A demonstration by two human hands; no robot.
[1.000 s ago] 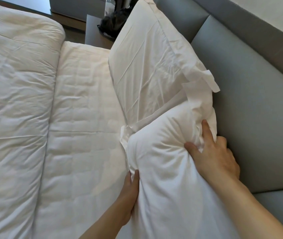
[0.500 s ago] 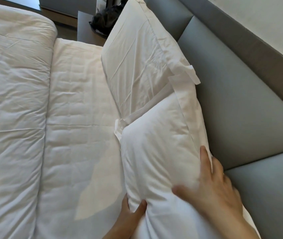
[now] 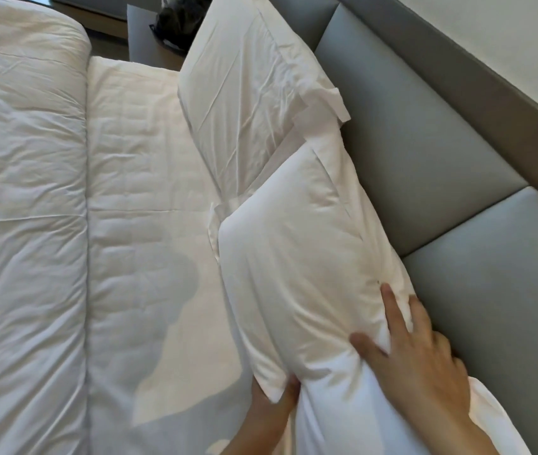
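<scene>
A white near pillow (image 3: 300, 267) leans against the grey padded headboard (image 3: 425, 165). My left hand (image 3: 272, 410) grips its lower left edge from underneath, with the thumb over the hem flap. My right hand (image 3: 420, 359) holds its upper right side: the thumb sits on the front, the fingers reach over the edge towards the headboard, and cloth is bunched between thumb and forefinger. A second white far pillow (image 3: 244, 93) stands beyond it, also against the headboard, and their flanges overlap.
A white quilted mattress cover (image 3: 142, 198) lies left of the pillows. A thick white duvet (image 3: 21, 208) is folded back along the far left. A dark bag (image 3: 175, 21) sits on a bedside table (image 3: 139, 37) beyond the bed.
Both hands have slid down the near pillow towards its near end. The pillow's top has straightened and now lies flatter against the headboard.
</scene>
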